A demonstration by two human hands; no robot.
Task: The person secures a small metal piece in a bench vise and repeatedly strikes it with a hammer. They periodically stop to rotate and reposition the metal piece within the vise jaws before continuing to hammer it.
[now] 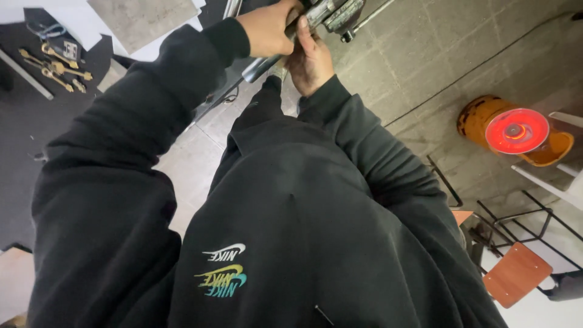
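Grey metal pipe (262, 65), long and shiny, sits at the top of the view, slanting down past the person's dark sleeves. Its upper end goes into a heavy grey metal clamp tool (337, 12) with a thin rod sticking out to the side. The left hand (267, 27) is wrapped tight around the pipe just below the tool, fingers closed on it. The right hand (311, 61) is cupped against the pipe from the other side, fingers curled up onto it (whether it grips hard is hard to see). As a guess, the work is in the middle: both hands are on the pipe and nothing has been let go. Off to the left, gold-coloured spanners (57, 64) lie on a dark mat (24, 133) beside white paper sheets (79, 24). Well apart on the right stands an orange heater with a glowing red disc (516, 130), and near it a metal-framed chair with an orange wooden seat (516, 273), on the grey tiled floor (425, 54).
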